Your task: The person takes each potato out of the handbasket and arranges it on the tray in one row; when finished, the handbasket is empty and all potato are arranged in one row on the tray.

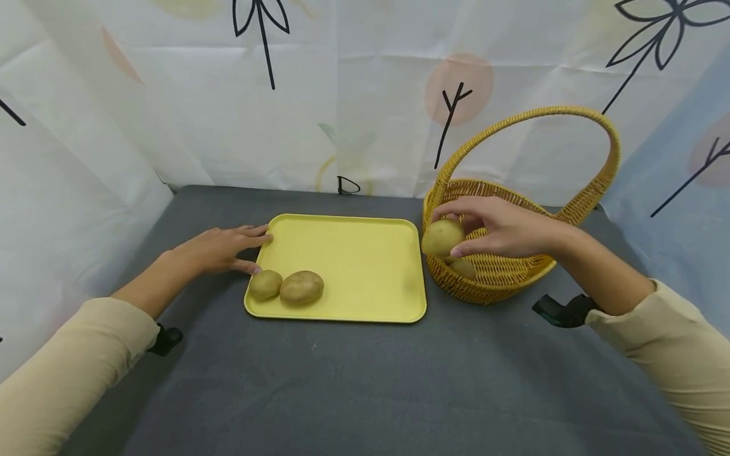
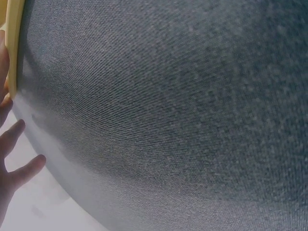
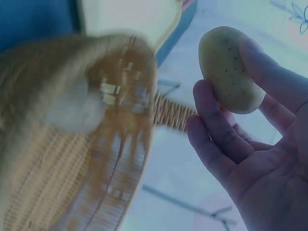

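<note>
My right hand (image 1: 504, 227) pinches a pale, speckled potato (image 3: 228, 72) between thumb and fingers, held up at the left rim of the yellow wicker basket (image 1: 473, 294). Inside that basket lies another potato (image 1: 463, 269), partly hidden behind the held one. Left of the basket is a yellow rectangular tray (image 1: 359, 266), with a smaller potato (image 1: 265, 285) and a larger potato (image 1: 302, 288) side by side in its near-left corner. My left hand (image 1: 219, 249) has its fingers extended, touching the tray's left edge; the thumb tip is right by the smaller potato.
The basket's tall arched handle (image 1: 613, 152) rises over it and leans to the right. A dark grey cloth (image 1: 342, 386) covers the table. White patterned curtain fabric (image 1: 376, 107) hangs behind and at the sides. Both wrists carry black straps.
</note>
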{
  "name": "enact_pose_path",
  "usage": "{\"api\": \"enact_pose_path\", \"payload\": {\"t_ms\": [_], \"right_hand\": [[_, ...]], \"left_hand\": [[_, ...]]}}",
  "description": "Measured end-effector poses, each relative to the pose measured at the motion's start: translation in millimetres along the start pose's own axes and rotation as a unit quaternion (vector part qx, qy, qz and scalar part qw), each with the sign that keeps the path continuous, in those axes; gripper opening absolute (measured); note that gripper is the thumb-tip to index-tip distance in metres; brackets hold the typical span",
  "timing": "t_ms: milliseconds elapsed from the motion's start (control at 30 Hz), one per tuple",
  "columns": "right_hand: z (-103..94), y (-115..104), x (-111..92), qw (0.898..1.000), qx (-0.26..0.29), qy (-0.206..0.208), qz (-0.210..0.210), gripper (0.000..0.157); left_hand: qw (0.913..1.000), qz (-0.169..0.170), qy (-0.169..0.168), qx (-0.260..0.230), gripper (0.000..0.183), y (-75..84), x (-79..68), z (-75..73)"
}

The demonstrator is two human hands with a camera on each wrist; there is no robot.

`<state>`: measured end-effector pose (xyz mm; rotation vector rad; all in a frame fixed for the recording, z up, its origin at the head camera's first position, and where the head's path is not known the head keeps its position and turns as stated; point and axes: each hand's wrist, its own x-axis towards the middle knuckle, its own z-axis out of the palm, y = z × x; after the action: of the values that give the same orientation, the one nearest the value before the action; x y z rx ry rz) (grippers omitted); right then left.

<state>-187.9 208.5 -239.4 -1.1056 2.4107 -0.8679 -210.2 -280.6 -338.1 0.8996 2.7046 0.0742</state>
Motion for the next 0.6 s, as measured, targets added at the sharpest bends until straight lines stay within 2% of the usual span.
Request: {"api": "enact_pose_path", "payload": {"t_ms": [167,400,600], "right_hand": [[21.8,-10,18,1.000,0.012,-0.008,-0.017,0.055],[63.1,-19,49,0.998,-0.043,-0.018,-0.034,0.054],[99.0,-18,72,0.996,-0.053,-0.037,-0.066,0.052]], "left_hand": [[0.9999,-0.003,-0.006,0.008,0.082,-1.0,3.1,0.1],[1.0000,-0.003,-0.007,0.005,0.081,-0.3,2.2,-0.2],[1.0000,0.001,-0.002,0.000,0.080,3.0,1.0,-2.1]]}}
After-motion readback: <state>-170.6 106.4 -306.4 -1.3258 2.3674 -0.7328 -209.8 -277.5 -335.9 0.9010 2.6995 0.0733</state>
